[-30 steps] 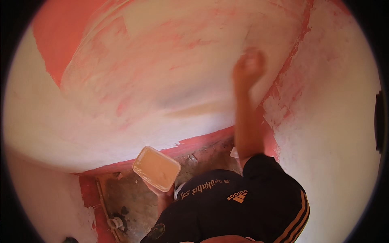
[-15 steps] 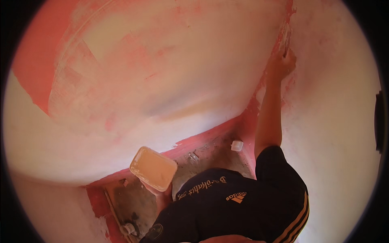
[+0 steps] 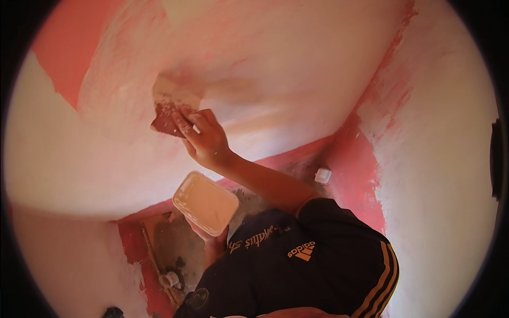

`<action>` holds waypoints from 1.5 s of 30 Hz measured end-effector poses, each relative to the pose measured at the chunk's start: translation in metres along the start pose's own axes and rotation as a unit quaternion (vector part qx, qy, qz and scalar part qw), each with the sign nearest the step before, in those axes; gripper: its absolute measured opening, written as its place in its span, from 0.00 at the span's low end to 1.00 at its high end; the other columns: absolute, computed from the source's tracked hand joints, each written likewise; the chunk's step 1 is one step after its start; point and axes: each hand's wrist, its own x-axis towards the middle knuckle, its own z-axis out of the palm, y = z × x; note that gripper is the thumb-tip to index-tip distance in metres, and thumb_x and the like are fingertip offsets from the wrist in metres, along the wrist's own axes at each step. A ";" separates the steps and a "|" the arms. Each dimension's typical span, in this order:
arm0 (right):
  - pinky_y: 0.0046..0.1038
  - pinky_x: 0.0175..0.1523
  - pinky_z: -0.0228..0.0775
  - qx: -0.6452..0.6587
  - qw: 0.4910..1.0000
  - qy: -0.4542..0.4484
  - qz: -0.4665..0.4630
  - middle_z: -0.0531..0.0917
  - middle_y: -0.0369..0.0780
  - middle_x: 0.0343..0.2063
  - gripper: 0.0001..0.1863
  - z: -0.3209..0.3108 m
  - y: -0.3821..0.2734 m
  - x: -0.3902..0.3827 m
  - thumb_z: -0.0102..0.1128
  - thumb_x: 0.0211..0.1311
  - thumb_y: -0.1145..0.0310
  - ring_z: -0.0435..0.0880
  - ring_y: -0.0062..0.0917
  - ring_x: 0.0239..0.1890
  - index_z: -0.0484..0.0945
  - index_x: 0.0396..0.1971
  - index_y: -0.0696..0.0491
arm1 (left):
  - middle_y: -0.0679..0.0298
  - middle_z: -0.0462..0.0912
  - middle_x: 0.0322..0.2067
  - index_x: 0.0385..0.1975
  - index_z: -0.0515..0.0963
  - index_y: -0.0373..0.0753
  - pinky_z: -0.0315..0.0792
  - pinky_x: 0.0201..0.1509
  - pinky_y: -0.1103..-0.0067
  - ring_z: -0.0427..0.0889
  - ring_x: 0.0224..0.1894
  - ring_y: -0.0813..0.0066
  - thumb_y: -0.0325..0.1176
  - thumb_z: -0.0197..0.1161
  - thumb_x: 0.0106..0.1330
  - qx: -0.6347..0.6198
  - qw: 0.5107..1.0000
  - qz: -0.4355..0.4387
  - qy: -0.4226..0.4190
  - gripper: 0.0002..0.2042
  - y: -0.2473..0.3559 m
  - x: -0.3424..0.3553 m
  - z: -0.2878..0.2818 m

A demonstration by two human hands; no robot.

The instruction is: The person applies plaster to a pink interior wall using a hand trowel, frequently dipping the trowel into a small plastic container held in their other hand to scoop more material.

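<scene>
In my right hand (image 3: 208, 139) is a flat, thin putty spreader (image 3: 170, 120), reddish-brown and flecked with pale filler. My fingers press along its face, and it lies against the smeared wall (image 3: 265, 69) in front of me. Lower down, my left hand (image 3: 203, 231) supports a rectangular plastic tub (image 3: 205, 203) from beneath. The tub has a pale rim and a beige inside; how much filler it holds is hard to tell. Most of the left fingers are hidden under it.
A red strip (image 3: 366, 175) runs down the corner where a second pale wall (image 3: 440, 175) meets the first on the right. On the dirty floor lie a small white container (image 3: 322, 175), a long stick (image 3: 151, 254) and a whitish object (image 3: 169, 280).
My right hand has swung from the upper right corner down and left to the middle of the front wall, carrying the spreader. The left hand keeps hold of the tub.
</scene>
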 end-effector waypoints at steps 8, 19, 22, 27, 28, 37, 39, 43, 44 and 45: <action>0.25 0.37 0.76 -0.264 0.917 0.220 0.203 0.86 0.38 0.33 0.08 -0.010 -0.005 0.007 0.59 0.70 0.72 0.84 0.22 0.32 0.83 0.40 0.60 | 0.65 0.73 0.62 0.67 0.66 0.45 0.68 0.68 0.61 0.73 0.64 0.63 0.60 0.46 0.75 -0.025 1.000 0.012 -0.014 0.30 0.212 -0.003 -0.111; 0.36 0.44 0.78 -0.087 0.996 0.005 -0.016 0.84 0.45 0.32 0.07 0.277 -0.150 -0.136 0.57 0.57 0.88 0.84 0.38 0.39 0.79 0.31 0.61 | 0.63 0.74 0.60 0.68 0.64 0.45 0.70 0.66 0.63 0.74 0.63 0.63 0.57 0.45 0.76 0.066 0.996 0.029 -0.048 0.29 0.351 0.026 -0.213; 0.35 0.45 0.79 -0.005 1.000 0.000 -0.001 0.84 0.45 0.33 0.05 0.299 -0.160 -0.168 0.56 0.61 0.86 0.84 0.38 0.38 0.77 0.29 0.60 | 0.63 0.74 0.60 0.68 0.64 0.45 0.71 0.65 0.63 0.74 0.62 0.63 0.58 0.46 0.76 0.182 0.980 0.082 0.007 0.29 0.402 0.018 -0.251; 0.30 0.41 0.78 -0.225 0.936 0.199 0.185 0.86 0.45 0.36 0.10 0.227 -0.142 -0.130 0.53 0.71 0.76 0.86 0.31 0.37 0.82 0.43 0.62 | 0.65 0.74 0.60 0.67 0.64 0.44 0.73 0.63 0.64 0.75 0.61 0.65 0.56 0.48 0.75 0.014 0.999 0.031 0.004 0.29 0.471 0.007 -0.306; 0.30 0.40 0.77 -0.232 0.917 0.240 0.219 0.86 0.46 0.36 0.11 0.217 -0.135 -0.117 0.54 0.71 0.73 0.86 0.30 0.37 0.82 0.44 0.63 | 0.65 0.74 0.59 0.67 0.65 0.44 0.73 0.63 0.64 0.75 0.61 0.65 0.56 0.48 0.75 0.009 0.999 0.038 0.010 0.28 0.479 0.009 -0.310; 0.34 0.47 0.76 -0.112 0.990 0.016 0.085 0.86 0.46 0.45 0.12 0.416 -0.251 -0.219 0.58 0.65 0.79 0.84 0.38 0.41 0.82 0.47 0.61 | 0.64 0.75 0.57 0.65 0.67 0.45 0.74 0.61 0.63 0.76 0.59 0.65 0.56 0.45 0.76 0.011 0.997 0.068 -0.033 0.27 0.517 0.023 -0.313; 0.32 0.47 0.77 -0.035 0.988 -0.034 0.147 0.86 0.46 0.44 0.11 0.407 -0.264 -0.230 0.58 0.66 0.79 0.85 0.37 0.42 0.82 0.47 0.59 | 0.64 0.76 0.57 0.65 0.67 0.45 0.73 0.61 0.63 0.76 0.59 0.65 0.58 0.44 0.76 0.006 0.997 0.058 -0.040 0.27 0.527 0.026 -0.313; 0.26 0.46 0.74 -0.098 0.965 0.063 0.236 0.84 0.42 0.39 0.12 0.314 -0.230 -0.183 0.54 0.73 0.66 0.82 0.24 0.41 0.82 0.44 0.59 | 0.63 0.77 0.56 0.63 0.69 0.45 0.73 0.62 0.63 0.76 0.59 0.64 0.61 0.46 0.74 -0.049 0.998 0.028 -0.005 0.29 0.550 0.020 -0.333; 0.24 0.44 0.73 -0.121 0.955 0.128 0.238 0.83 0.38 0.36 0.16 0.281 -0.204 -0.162 0.52 0.76 0.62 0.80 0.21 0.39 0.81 0.43 0.60 | 0.63 0.77 0.56 0.63 0.69 0.45 0.73 0.62 0.63 0.76 0.59 0.64 0.61 0.46 0.74 -0.053 0.998 0.024 -0.014 0.29 0.551 0.024 -0.334; 0.23 0.42 0.71 -0.145 0.945 0.177 0.234 0.83 0.34 0.34 0.20 0.255 -0.187 -0.135 0.50 0.78 0.57 0.78 0.18 0.37 0.81 0.41 0.62 | 0.65 0.77 0.56 0.62 0.70 0.46 0.72 0.63 0.64 0.76 0.59 0.64 0.60 0.48 0.74 -0.054 0.999 0.004 -0.004 0.28 0.552 0.027 -0.336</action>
